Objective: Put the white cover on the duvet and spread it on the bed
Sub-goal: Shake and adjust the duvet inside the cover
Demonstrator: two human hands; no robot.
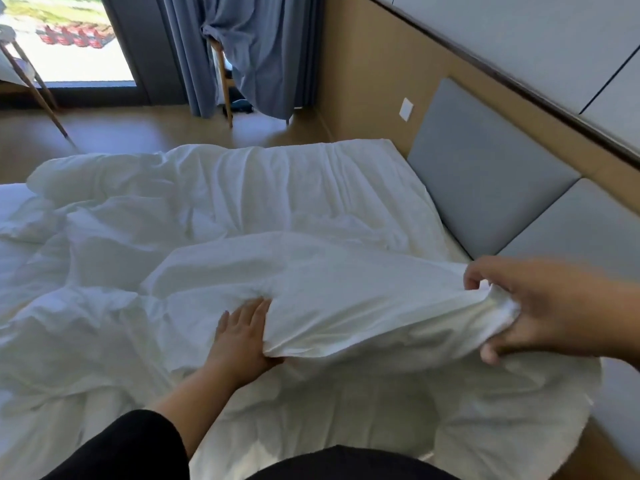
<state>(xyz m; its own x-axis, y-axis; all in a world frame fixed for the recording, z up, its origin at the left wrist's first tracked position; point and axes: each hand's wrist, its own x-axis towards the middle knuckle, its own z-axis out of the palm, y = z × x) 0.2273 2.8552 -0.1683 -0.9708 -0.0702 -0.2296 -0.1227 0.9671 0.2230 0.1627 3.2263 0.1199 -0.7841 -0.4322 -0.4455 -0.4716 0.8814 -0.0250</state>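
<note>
White bedding lies crumpled across the bed (14, 199); I cannot tell cover from duvet (214, 195) in most of it. A raised fold of the white cover (346, 296) stretches between my hands. My right hand (540, 310) grips a bunched corner of that fold, lifted near the bed's right edge. My left hand (242, 337) lies at the fold's left end with straight fingers reaching under the cloth and the thumb beneath its edge.
A grey padded headboard (485, 181) runs along the right side under a tan wall with a white switch (406, 109). Beyond the bed are wooden floor, blue curtains (242, 46), a chair, and a large window (69, 36).
</note>
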